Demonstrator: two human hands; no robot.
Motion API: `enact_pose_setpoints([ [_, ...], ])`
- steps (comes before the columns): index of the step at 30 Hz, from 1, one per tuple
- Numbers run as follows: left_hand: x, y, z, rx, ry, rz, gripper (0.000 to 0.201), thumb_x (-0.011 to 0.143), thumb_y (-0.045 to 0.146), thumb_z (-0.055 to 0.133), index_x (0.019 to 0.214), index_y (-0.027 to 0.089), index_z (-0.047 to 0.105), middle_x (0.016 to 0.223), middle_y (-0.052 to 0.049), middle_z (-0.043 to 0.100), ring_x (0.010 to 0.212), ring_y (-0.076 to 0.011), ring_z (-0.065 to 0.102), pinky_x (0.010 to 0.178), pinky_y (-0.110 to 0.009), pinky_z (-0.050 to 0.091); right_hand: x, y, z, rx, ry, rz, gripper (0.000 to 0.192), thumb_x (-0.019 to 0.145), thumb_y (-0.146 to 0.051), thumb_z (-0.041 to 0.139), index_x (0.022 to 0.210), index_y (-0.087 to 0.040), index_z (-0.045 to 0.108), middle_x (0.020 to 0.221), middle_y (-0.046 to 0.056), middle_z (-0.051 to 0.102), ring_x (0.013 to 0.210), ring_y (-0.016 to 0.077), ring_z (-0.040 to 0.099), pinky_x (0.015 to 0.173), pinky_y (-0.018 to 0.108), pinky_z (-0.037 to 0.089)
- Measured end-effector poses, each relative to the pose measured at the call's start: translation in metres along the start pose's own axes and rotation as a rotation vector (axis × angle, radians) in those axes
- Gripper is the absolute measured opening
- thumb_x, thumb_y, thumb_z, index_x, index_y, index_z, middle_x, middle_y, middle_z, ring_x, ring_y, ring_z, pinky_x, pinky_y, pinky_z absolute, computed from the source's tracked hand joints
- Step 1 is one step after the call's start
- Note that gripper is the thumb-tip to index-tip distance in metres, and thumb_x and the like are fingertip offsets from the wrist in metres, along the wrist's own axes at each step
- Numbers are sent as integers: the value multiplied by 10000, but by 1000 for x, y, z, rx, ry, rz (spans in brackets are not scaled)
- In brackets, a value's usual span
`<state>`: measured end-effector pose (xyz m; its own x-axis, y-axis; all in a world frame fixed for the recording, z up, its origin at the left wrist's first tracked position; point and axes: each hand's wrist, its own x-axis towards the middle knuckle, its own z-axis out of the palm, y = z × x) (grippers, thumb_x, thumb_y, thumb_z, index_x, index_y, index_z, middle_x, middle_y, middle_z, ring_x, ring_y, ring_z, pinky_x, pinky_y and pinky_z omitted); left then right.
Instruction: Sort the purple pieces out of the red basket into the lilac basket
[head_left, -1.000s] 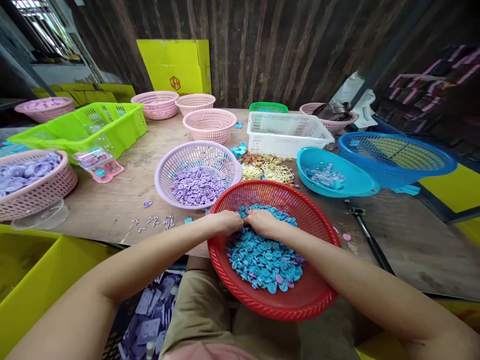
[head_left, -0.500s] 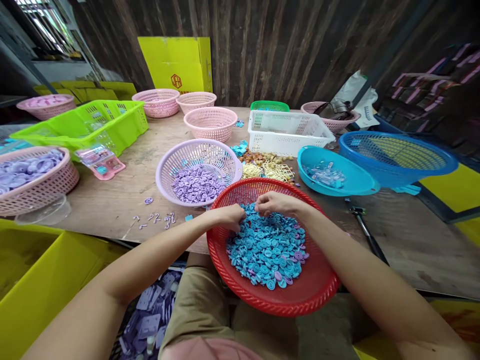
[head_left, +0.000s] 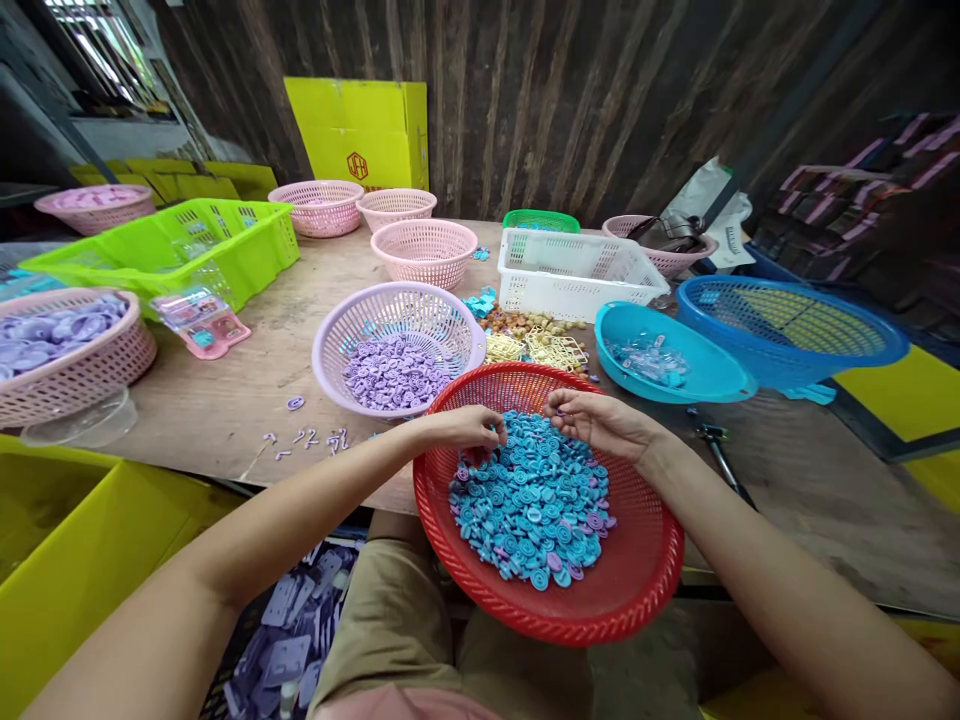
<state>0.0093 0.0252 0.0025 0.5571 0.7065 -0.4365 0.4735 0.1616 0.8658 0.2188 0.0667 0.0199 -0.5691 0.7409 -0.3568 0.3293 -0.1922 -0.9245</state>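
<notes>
A red basket [head_left: 634, 600] rests tilted at the table's front edge, over my lap. In it lies a heap of small blue spiral discs [head_left: 529, 510], with a few purple discs [head_left: 596, 522] mixed in. My left hand [head_left: 476, 430] is over the heap's left far side, fingers curled and pressed together; what they hold, if anything, is hidden. My right hand [head_left: 600, 422] is raised above the far right part of the heap, fingertips pinched, a tiny purplish spot showing between them. Just beyond the left forearm stands a lilac basket [head_left: 330, 365] of small purple discs [head_left: 394, 375].
Pink baskets [head_left: 424, 250], a white crate [head_left: 574, 280], a turquoise basin [head_left: 720, 385] and a blue basket [head_left: 795, 350] stand on the table [head_left: 247, 400]. A hammer-like tool [head_left: 724, 455] lies right. Left are a green crate [head_left: 255, 265] and a yellow box [head_left: 90, 590].
Both hands have lifted out of the blue discs and moved apart, the right one up and to the right. A purple disc now shows below my left hand.
</notes>
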Motion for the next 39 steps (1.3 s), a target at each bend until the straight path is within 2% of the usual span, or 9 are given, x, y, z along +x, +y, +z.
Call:
enact_pose_setpoints([
  [6,0,3,0,-135,83,22,197,646,126,351,661,113,547,498,38,443,395,-51,403,406,-180,304,18,21,18,-870,147,-116,116,637,-179,497,730,-167,563,685,22,570,666,143,515,608,244,355],
  [10,2,-3,5,27,162,27,200,667,188,388,660,115,574,400,59,378,361,-60,347,384,-190,258,21,29,32,-1154,177,-95,127,673,-149,468,746,-190,563,725,37,594,711,165,537,579,234,325],
  [14,-2,0,14,96,226,39,173,659,175,436,665,109,596,401,66,371,370,-49,336,387,-185,242,20,29,32,-1190,191,-66,109,698,-139,434,708,-173,537,732,59,595,711,167,536,566,232,311],
  [18,-9,6,21,-273,231,45,200,665,101,394,776,105,560,424,79,349,335,-42,334,357,-179,234,19,23,25,-1046,231,-104,96,720,-153,410,711,-167,506,717,45,579,681,146,509,575,226,321],
  [23,-15,8,22,-643,226,-8,255,639,43,388,850,100,519,493,51,430,377,-46,422,372,-171,290,16,14,18,-810,160,-139,110,751,-207,367,697,-171,456,715,27,543,659,127,482,572,215,351],
  [28,-13,9,23,-647,215,-32,228,674,67,378,854,107,511,428,79,334,316,-35,316,329,-166,157,17,19,16,-985,288,-109,145,699,-106,374,781,-171,473,719,33,553,652,135,484,554,218,311],
  [32,-12,11,25,-621,207,0,187,694,114,403,850,120,505,438,86,315,325,-32,303,336,-169,133,16,20,20,-1129,258,-130,174,695,-104,413,831,-174,495,795,58,585,719,152,512,572,221,298],
  [37,-17,12,29,-607,209,2,177,669,133,438,830,121,511,456,86,325,336,-27,291,356,-182,134,17,14,14,-1182,404,71,178,766,-180,387,883,-150,519,864,110,608,749,188,544,549,242,300],
  [39,-21,11,29,-604,219,0,192,657,136,448,836,117,515,455,86,329,341,-27,291,364,-186,132,18,13,9,-1203,402,106,198,773,-168,368,841,-151,554,864,111,619,769,193,552,566,248,312],
])
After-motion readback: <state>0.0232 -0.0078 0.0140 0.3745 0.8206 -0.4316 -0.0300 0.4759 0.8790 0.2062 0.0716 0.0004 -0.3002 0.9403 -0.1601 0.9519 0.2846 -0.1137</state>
